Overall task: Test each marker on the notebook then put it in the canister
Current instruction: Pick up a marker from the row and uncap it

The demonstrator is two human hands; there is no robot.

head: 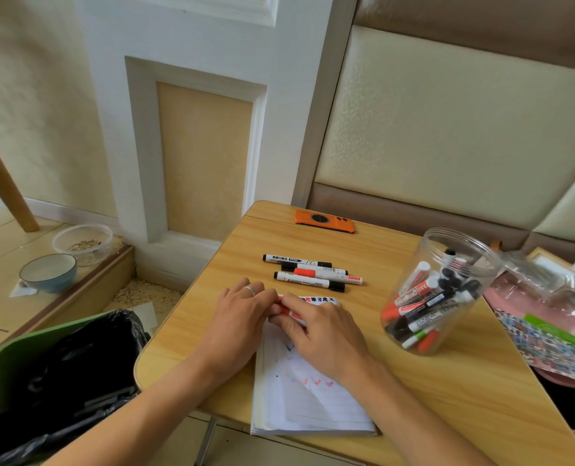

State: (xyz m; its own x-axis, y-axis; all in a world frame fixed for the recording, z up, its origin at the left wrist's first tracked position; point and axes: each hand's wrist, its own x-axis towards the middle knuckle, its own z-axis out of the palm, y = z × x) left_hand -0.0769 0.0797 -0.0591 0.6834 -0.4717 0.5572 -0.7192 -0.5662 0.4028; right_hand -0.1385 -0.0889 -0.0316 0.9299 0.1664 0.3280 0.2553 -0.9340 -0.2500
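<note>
Over the notebook (309,405), both hands (319,326) pinch a red marker (288,311)

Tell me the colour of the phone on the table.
Orange, with a black camera ring; the phone shows in the head view.

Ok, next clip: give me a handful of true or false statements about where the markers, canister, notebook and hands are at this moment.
1. Both hands hold a red marker over the notebook. True.
2. The canister is empty. False: it already holds many markers.
3. Loose markers lie on the table beyond the hands. True.
4. The canister stands to the person's left. False: it stands on the right; the green bin is on the left.
5. The notebook page is blank. False: it bears red and dark test marks.
</note>
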